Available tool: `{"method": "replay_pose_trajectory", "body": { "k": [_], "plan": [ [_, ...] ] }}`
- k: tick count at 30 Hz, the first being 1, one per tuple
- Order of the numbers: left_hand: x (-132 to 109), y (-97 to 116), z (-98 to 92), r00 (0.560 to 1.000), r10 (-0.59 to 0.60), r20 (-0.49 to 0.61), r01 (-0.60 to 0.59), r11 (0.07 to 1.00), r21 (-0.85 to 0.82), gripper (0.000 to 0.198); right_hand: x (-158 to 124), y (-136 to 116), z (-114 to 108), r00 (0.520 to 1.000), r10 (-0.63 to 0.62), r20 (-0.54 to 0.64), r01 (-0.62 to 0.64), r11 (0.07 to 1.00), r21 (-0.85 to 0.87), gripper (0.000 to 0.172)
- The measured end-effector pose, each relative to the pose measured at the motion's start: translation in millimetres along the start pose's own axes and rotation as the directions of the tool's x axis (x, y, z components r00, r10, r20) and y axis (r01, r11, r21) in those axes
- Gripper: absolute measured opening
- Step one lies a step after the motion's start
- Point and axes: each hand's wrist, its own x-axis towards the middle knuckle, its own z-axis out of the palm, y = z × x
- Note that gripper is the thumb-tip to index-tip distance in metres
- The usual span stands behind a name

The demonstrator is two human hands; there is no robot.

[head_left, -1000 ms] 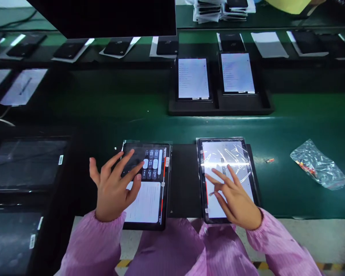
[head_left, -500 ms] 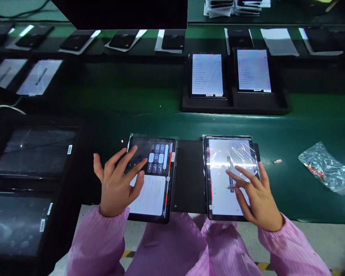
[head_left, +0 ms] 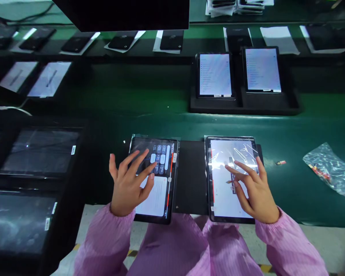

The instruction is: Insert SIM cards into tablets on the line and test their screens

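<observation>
Two tablets lie side by side at the table's near edge. Over the left tablet [head_left: 158,195], with a dark panel of tiles and a white panel lit on its screen, my left hand [head_left: 129,188] is spread, its fingertips over the dark part. My right hand [head_left: 254,193] reaches across the right tablet [head_left: 221,203], which shows a mostly white screen under shiny film. Its fingers are apart, index and middle fingertips at the dark bar mid-screen. A small pinkish sliver shows by the right thumb tip; I cannot tell whether it is held or a reflection.
A black tray [head_left: 241,107] carries two lit tablets behind. At left, dark-screened tablets [head_left: 40,151] lie in another black tray. A clear plastic bag [head_left: 330,170] with small coloured pieces and a small pink-and-silver piece [head_left: 281,163] lie at right. A monitor [head_left: 126,13] overhangs the back.
My left hand has shifted right over the left tablet. My right hand has moved slightly up its screen. The whole view has also shifted a little.
</observation>
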Motion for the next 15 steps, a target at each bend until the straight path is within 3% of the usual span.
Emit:
{"method": "replay_pose_trajectory", "body": {
  "k": [7,15],
  "plan": [
    [4,0,2.5,1.0,0.021,-0.005,-0.021,1.0,0.009,0.027,3,-7,5,0.975,-0.148,0.165,0.128,0.984,0.124,0.013],
    [9,-3,0.9,1.0,0.026,-0.003,-0.026,0.999,0.025,0.025,-21,12,-25,1.0,0.022,-0.002,-0.022,1.0,0.002,0.015]
  ]
}}
